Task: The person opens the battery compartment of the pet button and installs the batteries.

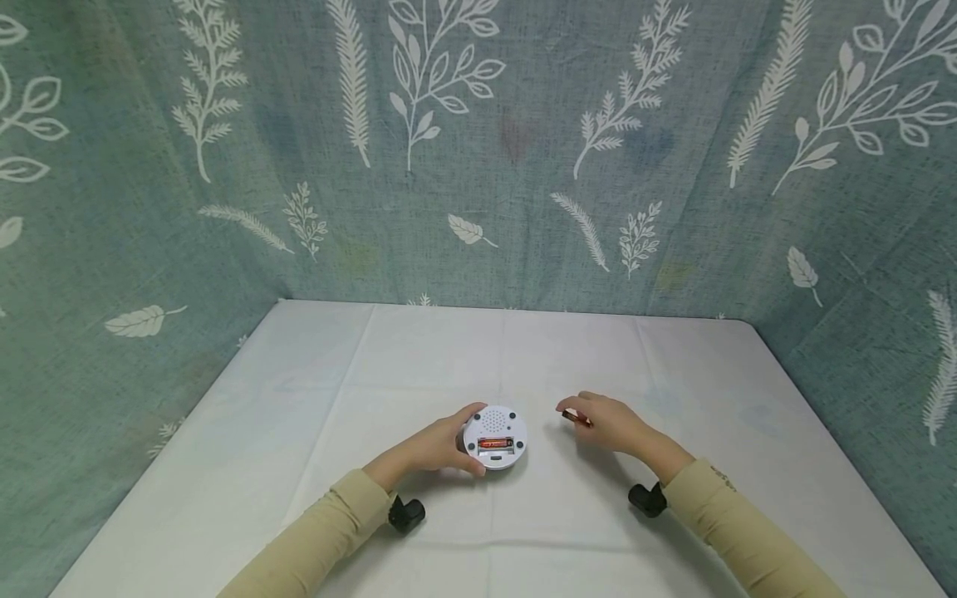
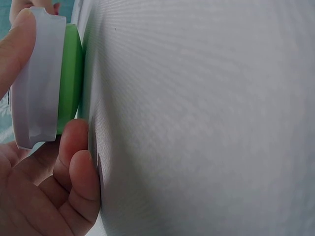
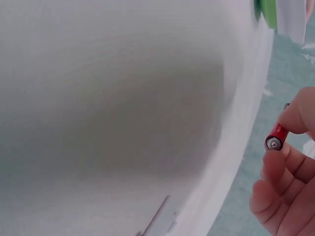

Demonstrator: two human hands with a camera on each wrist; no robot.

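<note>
A round white device [image 1: 492, 423] with speaker holes lies with its battery compartment facing up. Inside the compartment is a red-orange battery [image 1: 495, 443]. My left hand [image 1: 441, 440] grips the device's left side, thumb at its near edge. From the left wrist view, the device has a white body [image 2: 42, 83] and a green part [image 2: 70, 73] toward the table. To its right, my right hand [image 1: 609, 422] pinches another small red battery [image 3: 277, 136] between thumb and fingers, above the table. One metal end of that battery faces the right wrist camera.
A white cloth covers the table [image 1: 419, 357]. Green fabric [image 1: 508, 224] with white leaf prints hangs behind and at both sides. Black wrist-worn cameras stick out near the left cuff [image 1: 351, 502] and the right cuff [image 1: 691, 490].
</note>
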